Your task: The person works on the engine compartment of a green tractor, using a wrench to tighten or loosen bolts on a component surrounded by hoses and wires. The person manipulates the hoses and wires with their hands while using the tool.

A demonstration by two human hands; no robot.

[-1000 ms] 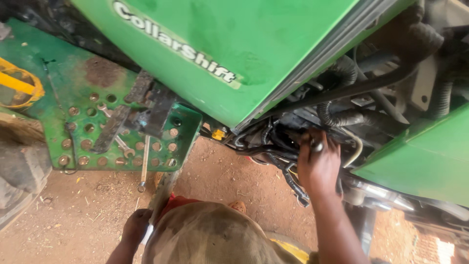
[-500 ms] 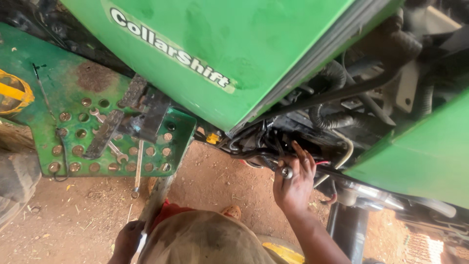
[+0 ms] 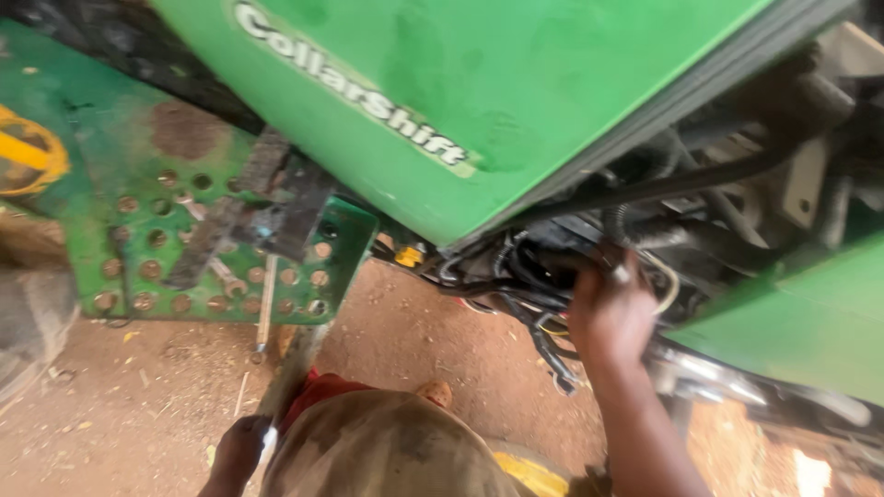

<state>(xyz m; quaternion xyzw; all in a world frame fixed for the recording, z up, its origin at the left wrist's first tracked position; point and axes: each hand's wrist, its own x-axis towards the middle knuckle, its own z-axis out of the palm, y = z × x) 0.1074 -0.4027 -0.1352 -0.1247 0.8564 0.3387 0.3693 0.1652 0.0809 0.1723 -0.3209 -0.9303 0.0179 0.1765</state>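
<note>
The right hand (image 3: 610,313) reached up into the tangle of black cables (image 3: 525,285) under the green machine panel (image 3: 516,101), its fingers (image 3: 619,272) curled among them around a small metal piece that was too blurred to identify, so what they pinched could not be told. The left hand (image 3: 241,448) sat low by the frame's bottom edge against a pale slim object, partly cut off, its fingers' state unclear. A wrench (image 3: 265,304) hung on the perforated green step plate (image 3: 138,230), well apart from both hands.

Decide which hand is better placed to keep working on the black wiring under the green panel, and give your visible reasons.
Probably the right hand: it is raised into the black wiring under the green panel, fingers among the cables. The left hand sits low near the dirt floor, well away from the wiring.
</note>
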